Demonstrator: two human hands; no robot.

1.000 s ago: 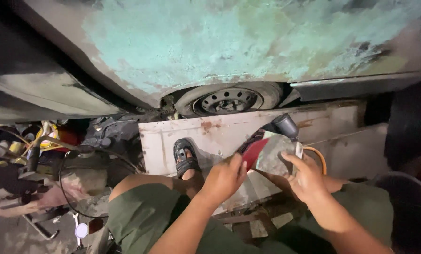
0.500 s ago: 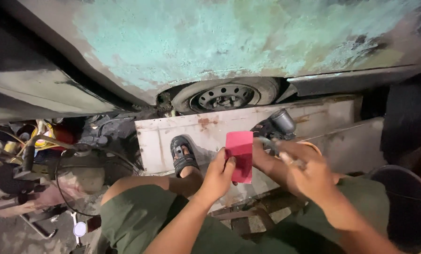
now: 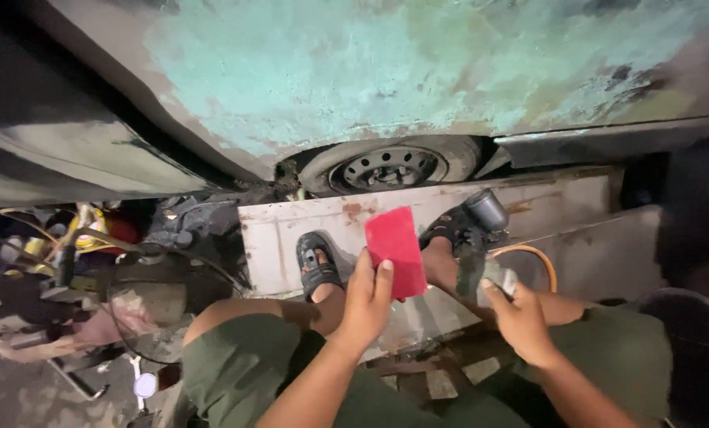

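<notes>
Left hand (image 3: 366, 299) pinches a red pad (image 3: 396, 249) (held upright); right hand (image 3: 521, 321) grips a power tool (image 3: 481, 238).

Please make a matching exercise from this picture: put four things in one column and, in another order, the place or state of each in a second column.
Things:
1. red sheet
2. power tool
3. wheel
4. sandal

Places or states:
A. under the sanded car body
B. held in the right hand
C. worn on a foot, resting on the pale panel
D. pinched in the left hand

Pairs: 1-D, 2-B, 3-A, 4-C
</notes>
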